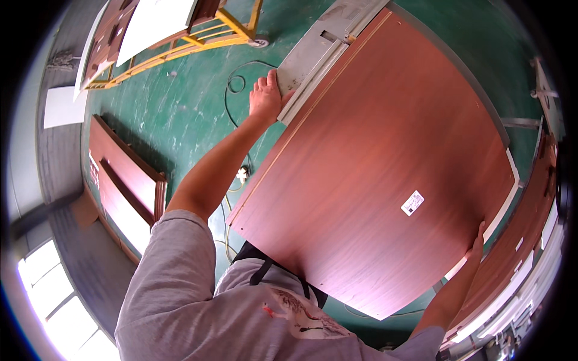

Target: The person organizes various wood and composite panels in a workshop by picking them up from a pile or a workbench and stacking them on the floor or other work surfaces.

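A large reddish-brown wood-grain panel (361,156) lies flat in front of me, its near edge close to my waist. It has a white label (413,203), small holes near its edges and a thin groove along its left side. My left hand (265,98) is closed over the near end of a grey metal machine table (304,65), just left of the panel. At the panel's right edge, my right hand (477,243) grips the side; its fingers underneath are hidden.
Stacked brown panels (126,174) stand at the left. A yellow wheeled cart (232,30) carries boards at the far left. Cables (229,90) cross the green floor (198,108). More brown boards (518,253) line the right side.
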`<state>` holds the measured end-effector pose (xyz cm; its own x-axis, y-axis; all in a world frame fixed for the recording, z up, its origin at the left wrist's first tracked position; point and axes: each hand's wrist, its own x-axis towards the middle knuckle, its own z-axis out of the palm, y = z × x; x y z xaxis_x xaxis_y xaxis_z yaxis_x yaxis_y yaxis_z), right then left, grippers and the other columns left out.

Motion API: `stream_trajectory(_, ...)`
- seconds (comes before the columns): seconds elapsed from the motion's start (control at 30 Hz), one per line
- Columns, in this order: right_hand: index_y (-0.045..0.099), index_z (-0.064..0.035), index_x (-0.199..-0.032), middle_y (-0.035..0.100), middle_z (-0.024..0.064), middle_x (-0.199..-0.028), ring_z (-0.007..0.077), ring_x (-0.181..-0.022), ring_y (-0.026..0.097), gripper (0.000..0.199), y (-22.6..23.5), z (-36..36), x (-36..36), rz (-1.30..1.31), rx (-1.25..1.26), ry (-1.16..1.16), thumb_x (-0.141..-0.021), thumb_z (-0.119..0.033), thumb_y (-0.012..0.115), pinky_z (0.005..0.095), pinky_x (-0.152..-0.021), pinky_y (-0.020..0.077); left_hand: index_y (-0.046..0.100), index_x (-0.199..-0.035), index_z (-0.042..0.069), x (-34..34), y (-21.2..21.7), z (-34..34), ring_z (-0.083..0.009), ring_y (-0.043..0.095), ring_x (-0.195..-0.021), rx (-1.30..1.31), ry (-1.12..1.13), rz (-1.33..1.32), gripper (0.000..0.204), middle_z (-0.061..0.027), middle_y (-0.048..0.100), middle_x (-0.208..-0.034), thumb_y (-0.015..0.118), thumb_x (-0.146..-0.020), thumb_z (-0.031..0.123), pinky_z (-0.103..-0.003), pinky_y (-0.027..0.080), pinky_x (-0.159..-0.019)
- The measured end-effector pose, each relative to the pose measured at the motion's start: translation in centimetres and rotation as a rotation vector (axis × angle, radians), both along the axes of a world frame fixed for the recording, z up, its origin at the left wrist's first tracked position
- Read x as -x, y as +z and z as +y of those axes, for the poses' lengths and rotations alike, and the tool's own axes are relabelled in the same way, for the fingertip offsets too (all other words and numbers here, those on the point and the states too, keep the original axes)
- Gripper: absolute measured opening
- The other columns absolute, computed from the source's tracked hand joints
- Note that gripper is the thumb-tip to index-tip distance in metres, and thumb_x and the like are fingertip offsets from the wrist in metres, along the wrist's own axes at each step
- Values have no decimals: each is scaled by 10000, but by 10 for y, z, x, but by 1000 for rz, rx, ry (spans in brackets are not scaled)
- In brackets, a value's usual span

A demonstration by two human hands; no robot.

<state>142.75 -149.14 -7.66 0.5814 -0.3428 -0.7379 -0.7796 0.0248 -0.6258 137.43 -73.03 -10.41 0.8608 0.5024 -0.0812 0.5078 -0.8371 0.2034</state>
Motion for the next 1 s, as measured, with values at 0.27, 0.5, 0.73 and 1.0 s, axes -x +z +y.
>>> stream_trajectory(0.27, 289, -27, -1456, 398, 142, -1453, 294, -1303, 421, 938, 2, 30, 65, 42, 18, 114, -831, -678, 545, 402, -1036, 419, 321, -1400, 79, 132, 4, 25, -337, 494, -1132, 12, 102, 1, 797, -165, 516, -1198, 655, -817, 508, -450, 423, -922)
stream_trajectory(0.5, 336, 52, -1401, 470, 159, -1381, 270, -1237, 487, 877, 8, 68, 129, -71, -151, 261, -864, -599, 573, 372, -999, 452, 294, -1424, 127, 240, 3, 61, -350, 476, -1185, 58, 175, 3, 799, -147, 510, -1246, 660, -813, 491, -474, 411, -943)
stream_trajectory(0.73, 383, 26, -1379, 525, 136, -1320, 255, -1172, 544, 815, 18, 91, 185, -113, -80, 283, -859, -555, 618, 386, -937, 497, 243, -1460, 141, 303, 4, 98, -353, 442, -1245, 174, 242, 28, 837, -147, 468, -1349, 639, -814, 499, -533, 360, -988)
stream_trajectory(1.0, 440, 9, -1331, 577, 135, -1224, 264, -1058, 599, 755, 19, 120, 221, -135, 55, 283, -842, -522, 663, 409, -858, 540, 365, -1390, 38, 323, 6, 134, -388, 451, -1231, 398, 202, -152, 729, -215, 499, -1306, 597, -868, 491, -465, 358, -1022)
